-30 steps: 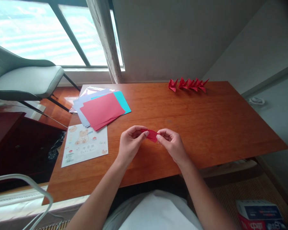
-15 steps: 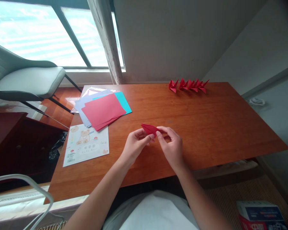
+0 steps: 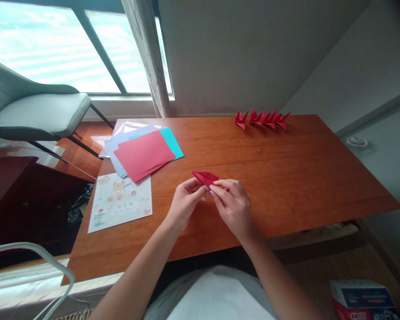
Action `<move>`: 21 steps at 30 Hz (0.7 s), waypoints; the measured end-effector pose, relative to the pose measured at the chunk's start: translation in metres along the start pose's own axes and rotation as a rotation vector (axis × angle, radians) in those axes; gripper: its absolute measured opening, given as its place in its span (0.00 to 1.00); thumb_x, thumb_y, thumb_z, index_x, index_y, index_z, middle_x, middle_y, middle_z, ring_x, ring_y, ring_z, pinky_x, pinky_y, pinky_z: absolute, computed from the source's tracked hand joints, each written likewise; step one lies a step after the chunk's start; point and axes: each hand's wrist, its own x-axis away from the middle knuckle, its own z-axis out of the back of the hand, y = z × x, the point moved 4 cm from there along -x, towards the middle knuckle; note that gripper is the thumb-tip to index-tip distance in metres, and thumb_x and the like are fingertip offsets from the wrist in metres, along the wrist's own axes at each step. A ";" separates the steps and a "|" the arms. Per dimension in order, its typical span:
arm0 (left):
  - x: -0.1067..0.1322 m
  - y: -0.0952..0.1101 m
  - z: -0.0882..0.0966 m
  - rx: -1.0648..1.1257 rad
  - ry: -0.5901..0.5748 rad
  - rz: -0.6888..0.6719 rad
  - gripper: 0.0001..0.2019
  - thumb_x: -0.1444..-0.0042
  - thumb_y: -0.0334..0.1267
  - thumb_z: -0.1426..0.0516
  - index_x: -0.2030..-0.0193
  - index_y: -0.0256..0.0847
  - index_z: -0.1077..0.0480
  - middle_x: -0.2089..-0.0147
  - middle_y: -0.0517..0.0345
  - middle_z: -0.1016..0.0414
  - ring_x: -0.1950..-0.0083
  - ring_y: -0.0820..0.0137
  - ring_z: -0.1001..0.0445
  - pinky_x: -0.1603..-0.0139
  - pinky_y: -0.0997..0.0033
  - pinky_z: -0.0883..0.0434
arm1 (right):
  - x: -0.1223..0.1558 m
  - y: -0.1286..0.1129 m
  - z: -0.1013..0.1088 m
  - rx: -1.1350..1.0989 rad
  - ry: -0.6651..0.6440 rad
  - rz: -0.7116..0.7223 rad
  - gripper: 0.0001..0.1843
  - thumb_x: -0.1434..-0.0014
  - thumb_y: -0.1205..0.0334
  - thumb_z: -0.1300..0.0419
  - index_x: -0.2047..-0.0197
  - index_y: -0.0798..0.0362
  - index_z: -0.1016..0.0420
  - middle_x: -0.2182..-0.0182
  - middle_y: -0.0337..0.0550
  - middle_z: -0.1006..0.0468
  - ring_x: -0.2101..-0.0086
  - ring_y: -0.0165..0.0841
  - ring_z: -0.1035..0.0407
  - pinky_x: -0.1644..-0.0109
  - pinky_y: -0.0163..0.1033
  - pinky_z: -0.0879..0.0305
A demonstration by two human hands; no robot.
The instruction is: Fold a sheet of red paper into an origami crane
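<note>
Between both hands, above the near part of the wooden table (image 3: 220, 151), is a folded red paper (image 3: 205, 177) with a pointed end toward the left. My left hand (image 3: 186, 198) pinches its lower edge between thumb and fingers. My right hand (image 3: 233, 200) is closed at the paper's lower right side, its fingertips meeting the left thumb. The fingertips hide the bottom of the fold. Several red origami cranes (image 3: 265, 119) stand in a row at the table's far edge.
Left on the table lie red paper sheets (image 3: 143, 153) over blue and lilac ones, plus a white bear-printed sheet (image 3: 120, 202). A grey chair (image 3: 43, 111) stands beyond the left edge. A white curved tube (image 3: 43, 253) rises at lower left, and a box (image 3: 363, 295) sits lower right.
The folded paper has turned and shifted slightly left, showing a wider face. My right hand's fingers have moved from its right tip down to its lower edge.
</note>
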 end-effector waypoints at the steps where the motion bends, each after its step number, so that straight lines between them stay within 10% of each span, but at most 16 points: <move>1: 0.000 0.000 -0.001 -0.004 -0.017 -0.002 0.12 0.49 0.43 0.32 0.62 0.38 0.22 0.67 0.56 0.21 0.67 0.70 0.26 0.67 0.75 0.33 | -0.001 0.001 0.001 -0.017 -0.003 -0.011 0.14 0.36 0.69 0.40 0.51 0.42 0.20 0.56 0.45 0.19 0.54 0.39 0.26 0.49 0.49 0.26; 15: 0.005 0.008 -0.010 -0.095 -0.083 -0.039 0.14 0.47 0.47 0.33 0.61 0.39 0.24 0.60 0.54 0.19 0.58 0.66 0.24 0.55 0.71 0.30 | 0.000 0.027 0.001 -0.697 -0.104 -0.578 0.09 0.41 0.55 0.34 0.60 0.49 0.20 0.62 0.43 0.17 0.61 0.37 0.21 0.58 0.41 0.22; 21: 0.005 0.005 -0.012 -0.124 -0.090 -0.056 0.12 0.46 0.45 0.34 0.61 0.38 0.23 0.60 0.53 0.19 0.58 0.66 0.23 0.53 0.69 0.28 | 0.006 0.031 -0.002 -0.585 -0.055 -0.588 0.10 0.37 0.58 0.39 0.53 0.49 0.21 0.57 0.46 0.17 0.58 0.38 0.21 0.56 0.42 0.22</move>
